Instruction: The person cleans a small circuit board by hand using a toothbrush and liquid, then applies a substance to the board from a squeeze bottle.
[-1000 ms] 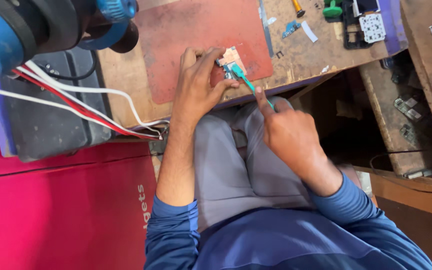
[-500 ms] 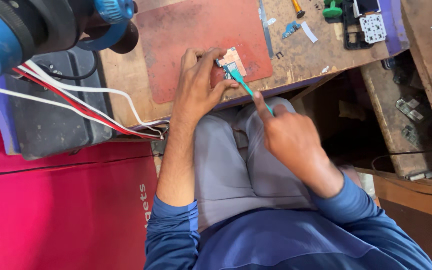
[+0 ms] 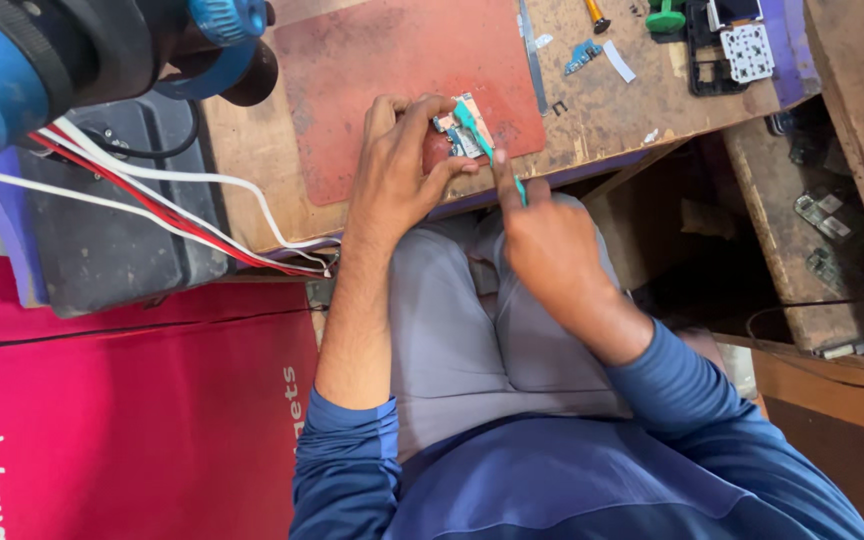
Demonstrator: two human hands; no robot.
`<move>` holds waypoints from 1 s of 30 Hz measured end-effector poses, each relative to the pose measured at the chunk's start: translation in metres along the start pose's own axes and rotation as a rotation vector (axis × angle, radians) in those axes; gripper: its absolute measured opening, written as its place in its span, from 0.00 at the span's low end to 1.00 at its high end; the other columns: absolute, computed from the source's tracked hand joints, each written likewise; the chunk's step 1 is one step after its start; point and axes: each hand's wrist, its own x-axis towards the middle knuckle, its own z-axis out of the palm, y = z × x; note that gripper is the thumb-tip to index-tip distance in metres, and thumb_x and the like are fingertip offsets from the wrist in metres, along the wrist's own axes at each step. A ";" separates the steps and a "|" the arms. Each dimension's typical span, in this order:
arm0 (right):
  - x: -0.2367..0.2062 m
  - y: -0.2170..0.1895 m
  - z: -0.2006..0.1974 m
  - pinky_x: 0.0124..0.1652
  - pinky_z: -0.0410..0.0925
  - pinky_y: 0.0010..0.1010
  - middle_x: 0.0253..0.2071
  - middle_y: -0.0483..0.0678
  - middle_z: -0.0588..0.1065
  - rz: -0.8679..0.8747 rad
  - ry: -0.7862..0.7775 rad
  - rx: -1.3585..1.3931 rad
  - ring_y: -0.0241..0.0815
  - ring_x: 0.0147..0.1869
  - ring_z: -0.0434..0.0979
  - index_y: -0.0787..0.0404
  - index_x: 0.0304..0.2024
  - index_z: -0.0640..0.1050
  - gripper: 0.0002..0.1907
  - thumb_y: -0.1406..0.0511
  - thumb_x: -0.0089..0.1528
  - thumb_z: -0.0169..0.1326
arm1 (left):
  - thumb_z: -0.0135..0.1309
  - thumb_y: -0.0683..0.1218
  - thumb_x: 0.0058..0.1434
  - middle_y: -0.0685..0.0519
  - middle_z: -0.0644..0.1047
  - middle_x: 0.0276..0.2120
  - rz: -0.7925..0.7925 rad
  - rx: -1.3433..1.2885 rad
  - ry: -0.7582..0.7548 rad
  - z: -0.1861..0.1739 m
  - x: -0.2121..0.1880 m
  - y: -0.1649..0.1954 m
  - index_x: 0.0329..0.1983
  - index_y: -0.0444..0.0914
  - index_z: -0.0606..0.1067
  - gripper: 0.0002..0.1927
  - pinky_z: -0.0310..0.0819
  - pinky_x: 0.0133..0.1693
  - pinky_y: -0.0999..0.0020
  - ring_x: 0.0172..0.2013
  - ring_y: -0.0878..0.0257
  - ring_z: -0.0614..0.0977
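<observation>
My left hand [image 3: 399, 170] pinches a small circuit board [image 3: 462, 133] between thumb and fingers, right at the near edge of a red work mat [image 3: 392, 70]. In my right hand [image 3: 542, 240] is a thin teal tool [image 3: 487, 150], with the index finger stretched along it. Its tip rests on the board. Both hands hover over my grey-trousered lap, at the front edge of a worn wooden bench [image 3: 642, 95].
A blue and black microscope head [image 3: 62, 45] looms at top left above a black box [image 3: 112, 240] with red, white and black cables [image 3: 172, 215]. Phone parts, a dark frame [image 3: 727, 45] and small tools lie at the back right. A red banner [image 3: 102, 420] fills the lower left.
My right hand has slid up and left, bringing the teal tool's tip further onto the board. My left hand keeps its hold on the board almost unmoved.
</observation>
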 end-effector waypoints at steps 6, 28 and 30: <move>-0.006 0.003 0.007 0.26 0.72 0.43 0.34 0.57 0.76 0.043 -0.083 0.043 0.55 0.27 0.79 0.59 0.71 0.66 0.36 0.68 0.58 0.50 | 0.72 0.54 0.54 0.46 0.78 0.51 0.005 -0.003 0.005 -0.001 0.001 0.001 0.58 0.37 0.73 0.33 0.70 0.55 0.53 0.52 0.46 0.74; 0.013 0.011 0.022 0.26 0.72 0.47 0.39 0.62 0.76 0.060 -0.039 0.022 0.58 0.28 0.80 0.62 0.72 0.63 0.40 0.69 0.55 0.51 | 0.73 0.54 0.55 0.46 0.77 0.50 -0.051 -0.053 -0.038 -0.002 0.001 0.000 0.58 0.38 0.71 0.34 0.72 0.54 0.53 0.52 0.45 0.75; 0.023 0.010 0.025 0.26 0.71 0.48 0.41 0.63 0.76 0.022 0.052 0.063 0.59 0.27 0.79 0.63 0.72 0.65 0.39 0.70 0.55 0.51 | 0.74 0.54 0.55 0.47 0.78 0.52 -0.051 -0.065 -0.040 0.000 0.001 -0.001 0.60 0.38 0.70 0.36 0.71 0.56 0.53 0.54 0.45 0.75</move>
